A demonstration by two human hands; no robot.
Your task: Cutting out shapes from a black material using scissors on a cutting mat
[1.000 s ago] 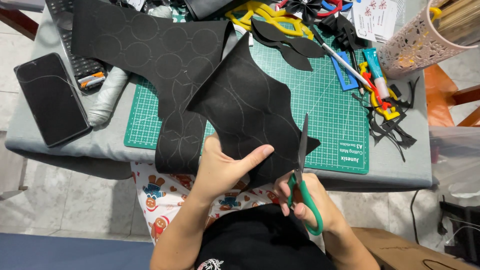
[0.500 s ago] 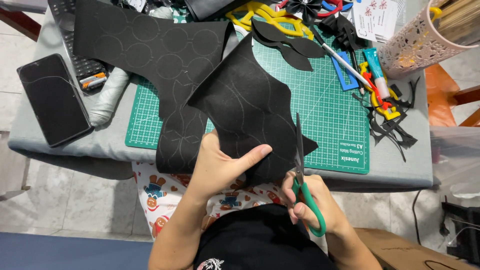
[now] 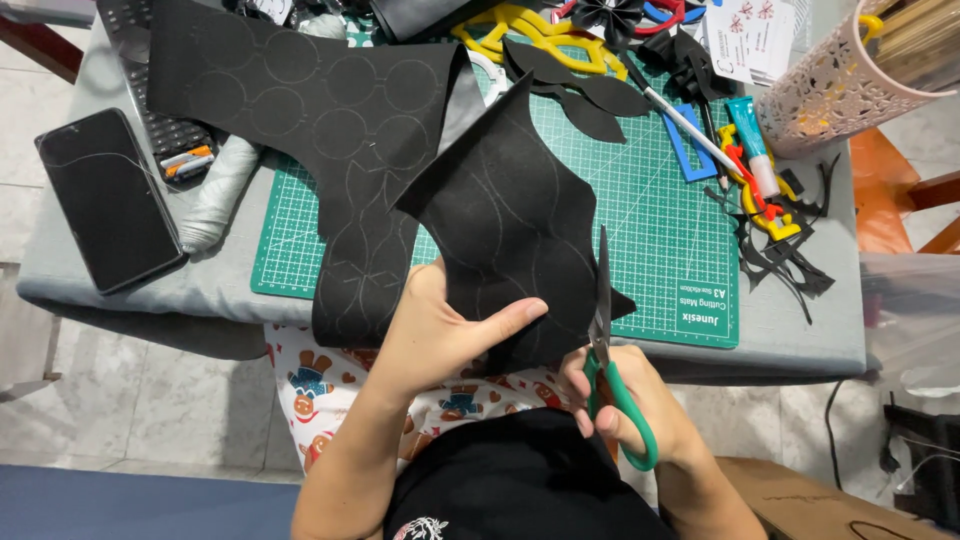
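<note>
At the far left a black smartphone (image 3: 108, 200) lies face up on the grey table cover (image 3: 140, 290), just beside a roll of white thread (image 3: 215, 195) and the corner of a dark keyboard (image 3: 165, 130); next to these a large sheet of black felt (image 3: 300, 110), marked with faint circles and petal outlines, spreads over the left part of the green cutting mat (image 3: 670, 250) and hangs over the table's near edge; the left hand (image 3: 440, 335) pinches a smaller piece of black felt (image 3: 510, 210) from below, thumb stretched across its near face and fingers hidden behind it, holding it tilted up above the mat's near edge; the right hand (image 3: 625, 410) is closed through the green handles of a pair of scissors (image 3: 603, 330), whose dark blades point away from the person and run along the right edge of the held felt, nearly pressed together, though I cannot tell whether felt sits between them; further right, black felt petal shapes (image 3: 590, 100), a white pen (image 3: 680, 120), a blue plastic template (image 3: 695, 160), a small glue tube (image 3: 752, 140) and black felt offcuts (image 3: 790, 260) lie across the mat and table; a pink perforated holder (image 3: 840, 90) stands at the far right corner.
</note>
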